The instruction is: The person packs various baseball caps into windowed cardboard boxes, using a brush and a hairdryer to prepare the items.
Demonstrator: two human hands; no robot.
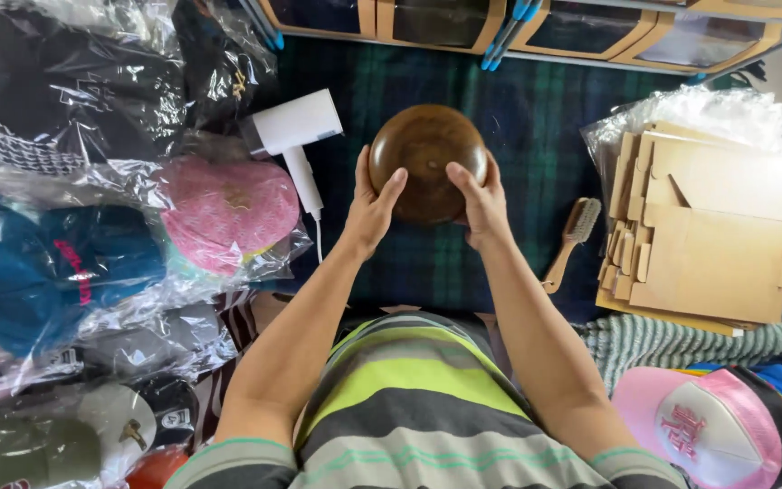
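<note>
A round, dark brown wooden form [427, 154], shaped like a dome or bowl, is held up over the dark green plaid blanket [518, 118]. My left hand [373, 210] clasps its left side with the thumb on its front. On the opposite side my right hand [480, 204] grips it the same way. Both forearms reach up from my striped shirt.
A white hair dryer [296, 136] lies left of the form. Caps in clear plastic bags, one pink [228, 210] and one blue [42, 272], fill the left. A wooden brush [572, 235], flat cardboard pieces [717, 235] and a pink cap [712, 426] lie right.
</note>
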